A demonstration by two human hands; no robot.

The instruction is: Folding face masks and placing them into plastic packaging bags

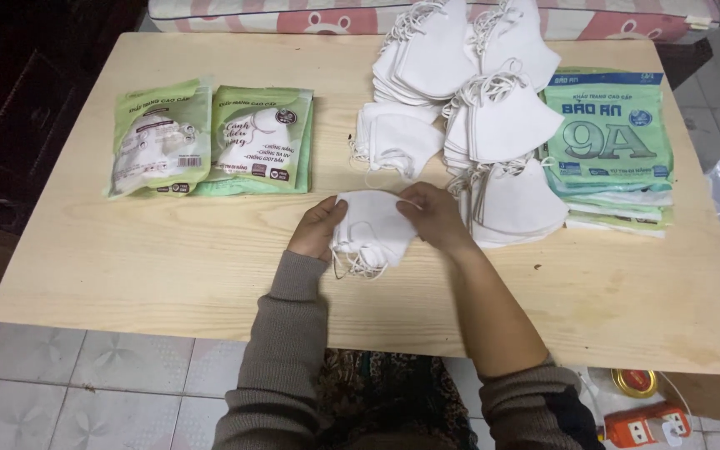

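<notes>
My left hand (pixel 317 229) and my right hand (pixel 437 217) both grip a small stack of white face masks (pixel 372 227) just above the middle of the light wooden table (pixel 152 267); ear loops dangle below the stack. Behind my hands lie more white masks: a small pile (pixel 393 137), a tall fanned pile (pixel 435 54) and further piles (pixel 506 125) to the right. Two filled green mask packets (pixel 210 137) sit at the table's left.
A stack of flat, empty green-and-blue packets (pixel 610 142) lies at the right side of the table. An orange power strip (pixel 647 423) and a round tin (pixel 633 382) rest on the tiled floor at the lower right. A pink patterned cushion (pixel 327 18) borders the far edge.
</notes>
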